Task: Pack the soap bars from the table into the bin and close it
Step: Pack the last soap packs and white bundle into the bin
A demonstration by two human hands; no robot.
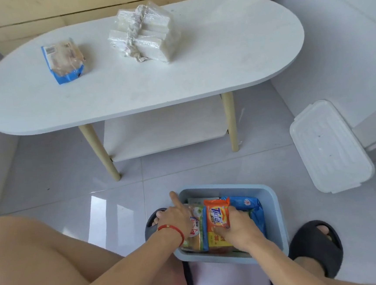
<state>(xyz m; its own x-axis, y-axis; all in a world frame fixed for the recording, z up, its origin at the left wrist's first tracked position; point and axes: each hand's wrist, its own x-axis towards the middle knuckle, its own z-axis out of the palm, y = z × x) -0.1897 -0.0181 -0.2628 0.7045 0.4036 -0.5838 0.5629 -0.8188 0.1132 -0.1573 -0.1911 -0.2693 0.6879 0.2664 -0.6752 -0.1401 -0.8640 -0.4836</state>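
Observation:
A light blue bin [276,205] stands on the floor between my feet, holding several wrapped soap bars. My right hand [237,226] grips an orange soap bar [217,214] standing on edge inside the bin. My left hand [175,216] rests on the packs at the bin's left side, index finger pointing up over the rim. On the white oval table [177,86] lie a blue-wrapped soap pack [64,60] at the left and a bundle of clear-wrapped white soap bars [143,32] tied with cord. The bin's white lid [330,148] lies on the floor at the right.
The table has wooden legs [99,148] and a lower shelf [165,133]. A wooden cabinet [35,19] stands behind the table. White walls close in on the right. My feet in black slippers [316,247] flank the bin on glossy floor tiles.

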